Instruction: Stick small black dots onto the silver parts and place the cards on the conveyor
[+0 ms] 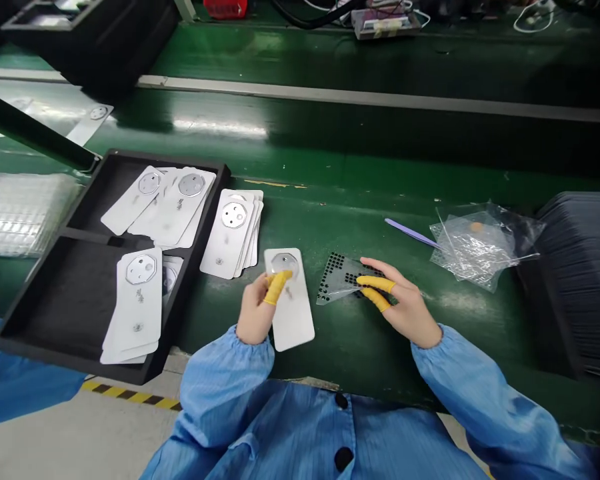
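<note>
A white rounded panel (294,313), like a phone's back cover with a grey many-sided camera plate, lies flat in front of me. My left hand (264,300) is closed at its upper left edge, a yellow-cotted finger resting over the camera plate. To the right is a clear sheet with rows of small black dots (336,280). My right hand (397,297) pinches the right side of this sheet with yellow-cotted fingers, one bare finger stretched above. The fingertips partly hide the dots there.
Left of the hands, a fanned pile of similar panels (225,243) lies beside a black divided tray (55,300) holding more panels. Purple tweezers (413,233) and crumpled clear plastic (473,250) lie to the right. A stack of dark trays (585,280) borders the far right. Another person's blue sleeve (25,387) shows lower left.
</note>
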`<move>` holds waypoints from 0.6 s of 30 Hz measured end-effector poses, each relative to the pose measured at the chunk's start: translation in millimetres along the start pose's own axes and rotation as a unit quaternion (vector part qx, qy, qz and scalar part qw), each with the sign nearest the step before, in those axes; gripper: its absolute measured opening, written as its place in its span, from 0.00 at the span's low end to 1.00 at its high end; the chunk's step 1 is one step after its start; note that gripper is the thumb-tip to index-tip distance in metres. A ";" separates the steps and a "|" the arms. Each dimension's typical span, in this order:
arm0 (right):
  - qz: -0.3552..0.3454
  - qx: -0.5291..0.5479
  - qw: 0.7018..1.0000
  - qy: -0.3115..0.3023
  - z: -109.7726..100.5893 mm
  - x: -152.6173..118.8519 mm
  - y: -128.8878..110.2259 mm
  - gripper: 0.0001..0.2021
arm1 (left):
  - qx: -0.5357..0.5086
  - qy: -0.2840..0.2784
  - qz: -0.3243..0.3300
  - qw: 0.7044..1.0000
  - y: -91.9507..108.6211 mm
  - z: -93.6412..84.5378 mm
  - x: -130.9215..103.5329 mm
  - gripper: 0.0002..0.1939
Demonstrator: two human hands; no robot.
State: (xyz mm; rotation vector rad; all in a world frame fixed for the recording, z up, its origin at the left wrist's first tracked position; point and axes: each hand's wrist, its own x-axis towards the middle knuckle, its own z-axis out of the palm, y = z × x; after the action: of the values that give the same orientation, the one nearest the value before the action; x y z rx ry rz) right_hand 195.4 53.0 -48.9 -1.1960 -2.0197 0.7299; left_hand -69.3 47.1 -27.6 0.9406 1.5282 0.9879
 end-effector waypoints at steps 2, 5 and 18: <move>-0.004 0.010 1.000 -0.023 -12.2 5.9 -4.4 0.13 | -0.033 -0.077 -0.035 0.996 3.5 16.0 -5.8 0.25; -0.037 -0.009 0.996 -0.077 -29.0 14.3 -3.3 0.15 | -0.078 -0.139 -0.057 0.985 5.3 36.2 -11.8 0.22; -0.151 -0.061 0.986 -0.017 9.1 6.8 -37.8 0.11 | -0.124 -0.140 -0.074 0.980 -8.1 57.7 -26.5 0.19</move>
State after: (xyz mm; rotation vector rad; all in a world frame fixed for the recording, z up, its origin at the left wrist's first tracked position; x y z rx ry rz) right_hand 166.2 42.0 -24.7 -0.9167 -2.2370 0.4860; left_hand -8.9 26.4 -33.1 0.7418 1.1899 0.8754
